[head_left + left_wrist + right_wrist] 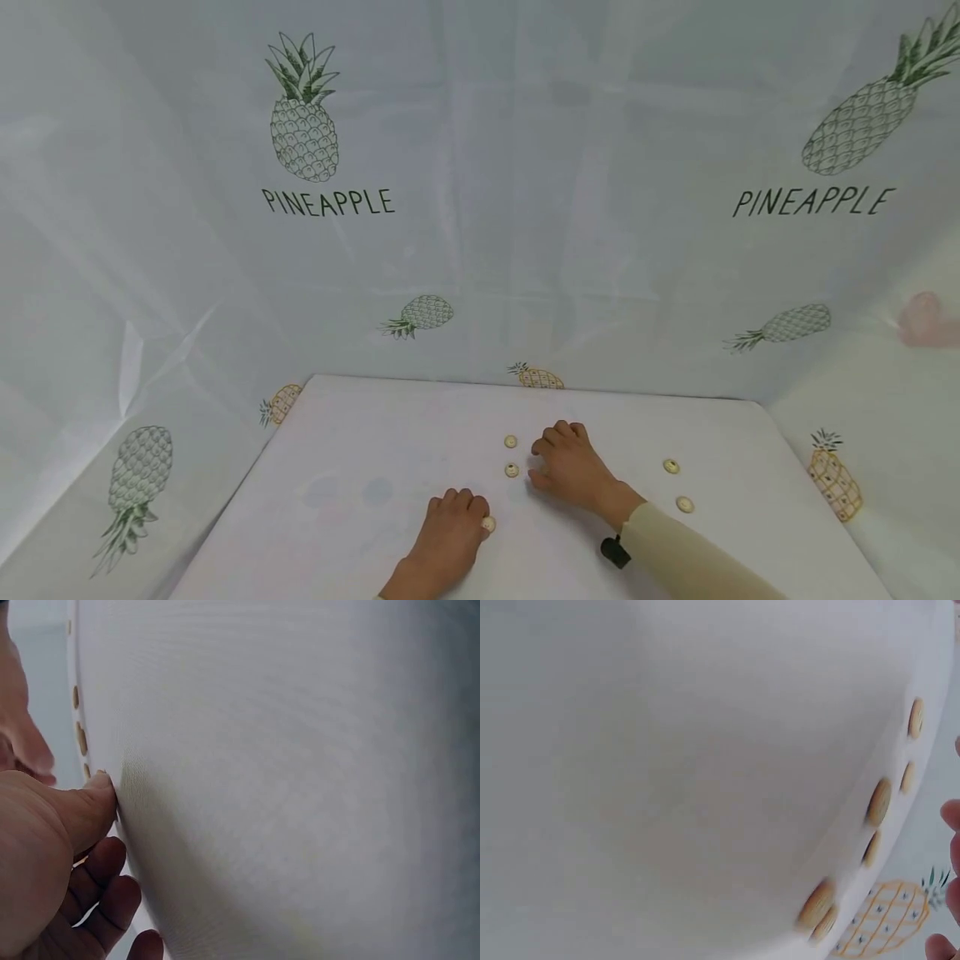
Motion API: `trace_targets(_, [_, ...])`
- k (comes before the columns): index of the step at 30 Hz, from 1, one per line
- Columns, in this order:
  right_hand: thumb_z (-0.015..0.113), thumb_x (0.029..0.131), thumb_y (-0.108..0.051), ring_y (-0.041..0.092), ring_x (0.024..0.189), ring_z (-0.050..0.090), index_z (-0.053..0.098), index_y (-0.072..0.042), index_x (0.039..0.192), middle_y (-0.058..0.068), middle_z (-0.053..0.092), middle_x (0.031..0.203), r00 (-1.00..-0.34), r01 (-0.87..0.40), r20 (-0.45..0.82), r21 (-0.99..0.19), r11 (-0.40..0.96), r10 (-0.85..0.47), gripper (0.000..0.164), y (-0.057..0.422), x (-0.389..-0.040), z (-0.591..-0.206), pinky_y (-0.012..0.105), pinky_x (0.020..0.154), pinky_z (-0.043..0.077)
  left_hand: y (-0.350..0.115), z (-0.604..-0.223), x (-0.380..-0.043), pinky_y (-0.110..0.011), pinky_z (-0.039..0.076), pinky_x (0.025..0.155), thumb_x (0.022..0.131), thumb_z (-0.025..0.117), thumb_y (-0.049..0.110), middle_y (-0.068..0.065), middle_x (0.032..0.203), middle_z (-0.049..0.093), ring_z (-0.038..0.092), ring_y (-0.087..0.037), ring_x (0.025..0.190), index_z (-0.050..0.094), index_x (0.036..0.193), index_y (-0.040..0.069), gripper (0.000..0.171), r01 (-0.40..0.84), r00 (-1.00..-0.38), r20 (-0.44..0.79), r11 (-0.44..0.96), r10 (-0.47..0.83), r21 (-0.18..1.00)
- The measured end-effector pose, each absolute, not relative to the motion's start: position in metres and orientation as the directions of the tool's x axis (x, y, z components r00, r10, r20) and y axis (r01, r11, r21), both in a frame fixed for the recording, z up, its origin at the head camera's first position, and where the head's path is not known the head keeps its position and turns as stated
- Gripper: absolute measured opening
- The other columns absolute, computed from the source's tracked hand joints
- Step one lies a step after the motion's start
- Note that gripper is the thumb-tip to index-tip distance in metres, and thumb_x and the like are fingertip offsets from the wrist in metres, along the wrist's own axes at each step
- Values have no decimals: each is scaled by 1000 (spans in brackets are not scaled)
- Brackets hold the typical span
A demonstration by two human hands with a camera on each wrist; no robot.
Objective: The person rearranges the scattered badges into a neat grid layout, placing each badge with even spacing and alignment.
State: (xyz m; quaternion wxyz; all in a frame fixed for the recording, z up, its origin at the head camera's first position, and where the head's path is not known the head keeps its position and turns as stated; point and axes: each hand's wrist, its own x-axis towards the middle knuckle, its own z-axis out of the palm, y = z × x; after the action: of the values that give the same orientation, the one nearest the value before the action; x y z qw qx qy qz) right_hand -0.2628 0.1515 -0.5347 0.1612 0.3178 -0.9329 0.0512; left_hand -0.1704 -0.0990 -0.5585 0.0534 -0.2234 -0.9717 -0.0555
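Note:
In the head view my left hand [449, 533] is low over the table, its fingers bent, holding a small round pale-wood disc [488, 524] at the thumb side. The left wrist view shows that thumb [94, 799] against the white surface; the disc is mostly hidden there. My right hand [572, 467] is farther forward, fingers loosely curved, with nothing visible in it. Two similar discs lie just left of it, a far one [510, 441] and a nearer one [512, 470] with a dark mark. Only fingertips [952, 847] of the right hand show in the right wrist view.
Right of the right forearm lie two more discs, one dark-marked [671, 466] and one plain [685, 504]. The white table [390, 442] is enclosed by pale pineapple-print sheets [517, 208]. A black device [615, 552] hangs at the right wrist.

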Motion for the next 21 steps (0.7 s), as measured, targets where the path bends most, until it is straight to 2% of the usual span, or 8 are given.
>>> trace_targets(9, [84,88,-26,19,95,50,73,-13,101,-3,63,95,-743,-569,442,-23,822,-502,22,208,-244,-534,49,92,41,-99,-560,-170,-36,41,73,93,78,35,5,93,59,44,-13,83,65,102,19,21,443,-893,134,892,430,92])
trace_targets(15, [86,86,-25,18,93,51,73,-15,97,-5,61,91,-757,-523,459,-1,853,-464,20,242,-229,-535,49,89,42,-98,-559,-169,-37,41,75,94,78,34,5,93,59,43,-13,83,65,103,19,21,429,-900,128,898,417,98])
trace_targets(21, [88,84,-24,20,94,52,71,-16,94,-6,60,90,-762,-491,485,0,871,-429,22,273,-217,-538,51,88,41,-96,-553,-165,-41,39,79,93,79,36,5,93,59,43,-14,84,64,102,19,24,436,-894,142,899,426,48])
